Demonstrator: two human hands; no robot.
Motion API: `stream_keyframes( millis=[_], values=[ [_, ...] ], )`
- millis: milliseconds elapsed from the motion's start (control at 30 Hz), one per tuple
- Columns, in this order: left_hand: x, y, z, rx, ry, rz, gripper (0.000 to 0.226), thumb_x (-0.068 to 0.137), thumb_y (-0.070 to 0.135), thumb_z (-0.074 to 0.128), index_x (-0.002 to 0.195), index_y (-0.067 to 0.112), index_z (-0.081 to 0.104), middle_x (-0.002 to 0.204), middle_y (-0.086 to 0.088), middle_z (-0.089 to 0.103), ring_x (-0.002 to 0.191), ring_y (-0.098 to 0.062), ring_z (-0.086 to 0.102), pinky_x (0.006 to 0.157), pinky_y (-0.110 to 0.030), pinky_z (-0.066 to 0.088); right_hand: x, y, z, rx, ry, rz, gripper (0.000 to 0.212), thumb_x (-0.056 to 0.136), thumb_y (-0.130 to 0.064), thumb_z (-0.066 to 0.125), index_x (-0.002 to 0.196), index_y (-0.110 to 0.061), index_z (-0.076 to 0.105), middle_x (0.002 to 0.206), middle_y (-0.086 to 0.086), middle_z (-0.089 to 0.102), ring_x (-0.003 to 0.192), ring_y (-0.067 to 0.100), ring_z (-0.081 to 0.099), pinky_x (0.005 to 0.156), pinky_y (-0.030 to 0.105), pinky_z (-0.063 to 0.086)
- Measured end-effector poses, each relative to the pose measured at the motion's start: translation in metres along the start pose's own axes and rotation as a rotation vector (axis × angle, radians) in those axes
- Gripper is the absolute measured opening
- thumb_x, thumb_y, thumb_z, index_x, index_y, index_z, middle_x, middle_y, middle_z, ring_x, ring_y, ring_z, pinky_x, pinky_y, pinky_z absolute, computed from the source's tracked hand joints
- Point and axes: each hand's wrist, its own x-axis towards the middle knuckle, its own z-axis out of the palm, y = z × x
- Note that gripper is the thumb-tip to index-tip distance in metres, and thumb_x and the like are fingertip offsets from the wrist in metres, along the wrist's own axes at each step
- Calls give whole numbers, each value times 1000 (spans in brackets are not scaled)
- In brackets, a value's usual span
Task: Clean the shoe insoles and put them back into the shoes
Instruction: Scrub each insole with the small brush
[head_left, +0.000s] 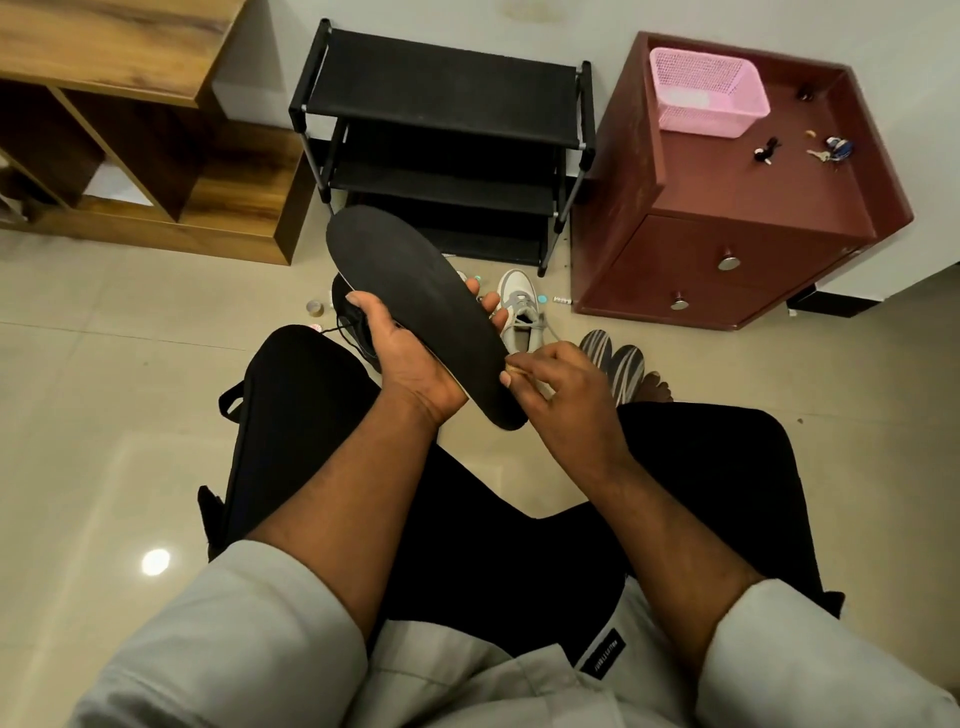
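Observation:
A long black insole (415, 296) is held up above my lap, toe end pointing away toward the rack. My left hand (410, 358) grips it from underneath, thumb on its near edge and fingertips showing past its far edge. My right hand (556, 379) pinches a small tan thing against the insole's heel end; what it is I cannot tell. A white and grey sneaker (522, 312) stands on the floor beyond my hands. A black shoe (350, 317) with loose laces lies partly hidden behind my left hand.
A black shoe rack (441, 140) stands against the wall ahead. A maroon cabinet (727, 218) at right bears a pink basket (706, 93) and keys. A wooden shelf unit (145, 140) is at left. Striped slippers (613, 358) and small bits lie on the tiled floor.

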Motion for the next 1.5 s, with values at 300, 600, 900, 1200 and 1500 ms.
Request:
stream_keyframes(
  millis=[300, 600, 900, 1200, 1500],
  values=[
    [-7, 2, 6, -21, -9, -7, 113, 70, 97, 20, 108, 3, 69, 95, -18, 67, 87, -28, 64, 80, -37, 55, 6, 15, -9, -60, 43, -67, 27, 88, -10, 66, 115, -6, 68, 96, 8, 71, 81, 13, 63, 77, 29, 56],
    [-8, -2, 12, 151, 73, 40, 107, 76, 93, 18, 89, 5, 78, 88, -13, 70, 76, -24, 69, 85, -38, 54, 2, -25, 3, -112, -56, -319, 21, 88, -12, 62, 106, -6, 71, 87, 7, 68, 75, 19, 62, 66, 32, 54],
    [-7, 0, 7, 70, 32, -18, 108, 68, 99, 21, 95, 5, 69, 88, -14, 62, 80, -25, 59, 87, -39, 49, 22, 0, -12, -353, -97, -244, 17, 89, -10, 60, 103, -5, 70, 86, 9, 64, 77, 22, 59, 66, 26, 43],
    [-5, -4, 10, 130, 90, 2, 110, 70, 97, 22, 102, 5, 74, 95, -15, 68, 89, -27, 65, 90, -40, 53, 10, -19, 8, -368, -214, -410, 12, 89, -13, 63, 97, -5, 69, 78, 8, 60, 68, 19, 55, 59, 28, 47],
    [3, -5, 4, 121, 33, -26, 113, 63, 101, 24, 104, 5, 66, 92, -15, 63, 89, -28, 59, 91, -42, 50, 12, -12, -15, -360, -148, -365, 21, 89, -12, 62, 107, -5, 68, 88, 8, 65, 78, 18, 59, 68, 28, 49]
  ],
)
